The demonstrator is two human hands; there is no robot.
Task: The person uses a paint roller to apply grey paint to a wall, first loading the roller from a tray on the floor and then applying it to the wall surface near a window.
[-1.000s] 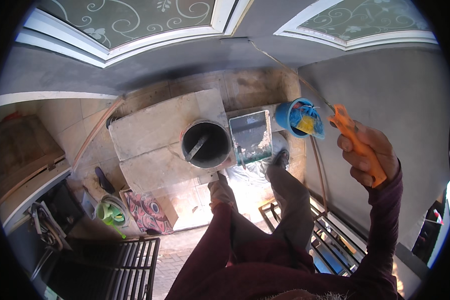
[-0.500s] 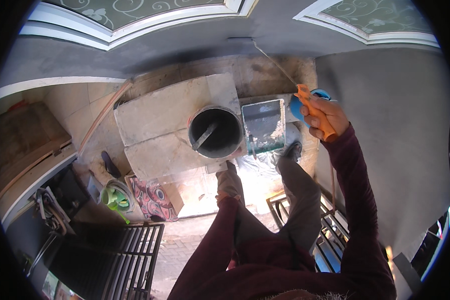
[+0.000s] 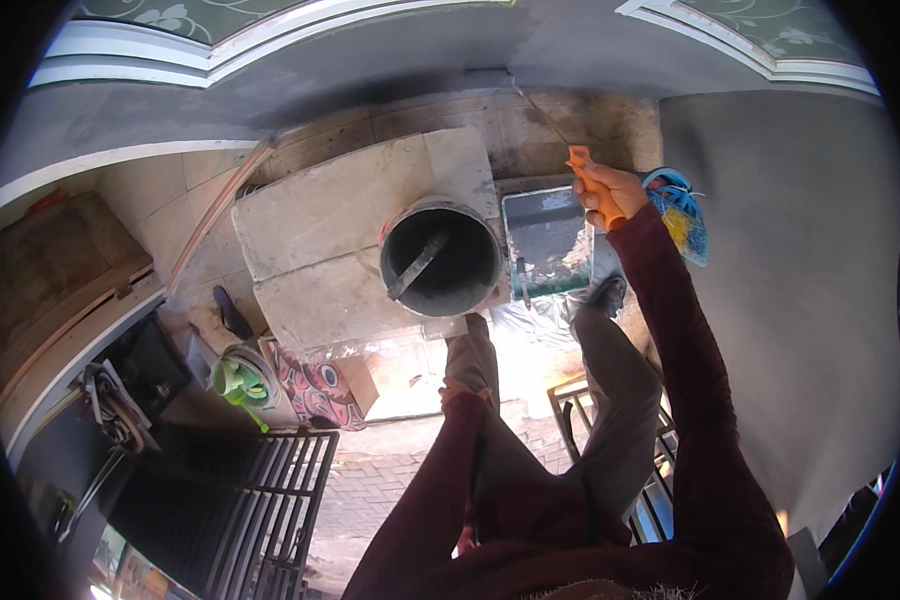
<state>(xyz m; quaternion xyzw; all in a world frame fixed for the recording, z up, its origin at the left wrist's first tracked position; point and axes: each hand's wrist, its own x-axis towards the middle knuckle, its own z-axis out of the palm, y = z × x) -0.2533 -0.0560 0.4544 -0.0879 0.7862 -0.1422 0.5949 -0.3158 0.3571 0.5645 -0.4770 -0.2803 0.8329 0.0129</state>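
My right hand grips the orange handle of a roller. Its thin rod runs up to a narrow grey roller head against the grey wall. Low in the middle, my left hand rests on my left leg; its fingers are too unclear to read. Below the roller, a dark bucket with a stick across its mouth stands on pale slabs. Beside it lies a rectangular paint tray. A blue bucket with blue and yellow contents is right of my right hand.
White-framed windows are above. A smooth grey surface fills the right. Black metal grilles flank my legs. At left are a wooden board, a slipper, a green plastic item and a patterned panel.
My right hand and the orange handle have moved left and up in the picture, and the roller head sits slightly higher. The bucket and slabs have shifted right and up with the view.
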